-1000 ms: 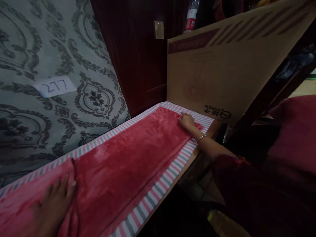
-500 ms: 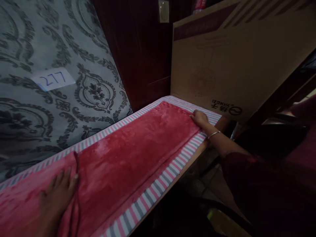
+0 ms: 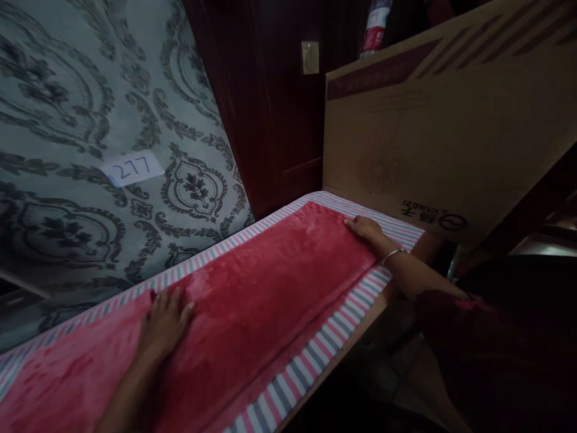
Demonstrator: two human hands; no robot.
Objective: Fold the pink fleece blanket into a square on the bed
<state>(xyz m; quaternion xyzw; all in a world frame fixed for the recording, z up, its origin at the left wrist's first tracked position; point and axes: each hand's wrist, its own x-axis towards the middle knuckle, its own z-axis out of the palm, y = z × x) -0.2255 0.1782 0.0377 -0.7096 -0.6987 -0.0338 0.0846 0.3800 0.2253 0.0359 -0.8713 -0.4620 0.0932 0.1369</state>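
Where the striped cloth (image 3: 282, 391) covers the bench (image 3: 360, 325), one length of red plush fabric (image 3: 261, 288), laid lengthwise from the near left to the far right, its striped border visible along both long sides and at the far end. Colour: lighter pink at the near left, deeper red over the middle and far part. Surface: mostly flat, with a dark line running along the right long side.

Left hand (image 3: 164, 319): palm down on the plush fabric at the left, fingers extended and slightly spread, lying where the lighter and deeper shades meet. Right hand (image 3: 366, 230): at the far right corner of the fabric, fingers bent and touching its edge; whether they pinch it, cannot tell. Silver-coloured bangle (image 3: 394, 255) on the right wrist; dark red sleeve (image 3: 473, 343) above.

Surroundings: damask-patterned grey covering (image 3: 58, 138) at the left, bearing a white paper label (image 3: 137, 167) handwritten "277". Dark red panel (image 3: 265, 120) at the far side, with a small pale square plate (image 3: 310, 58). Cardboard box (image 3: 451, 132) at the far right, its YANGZI lettering upside down; bottle (image 3: 375, 30) with red-and-white label showing above its top edge.
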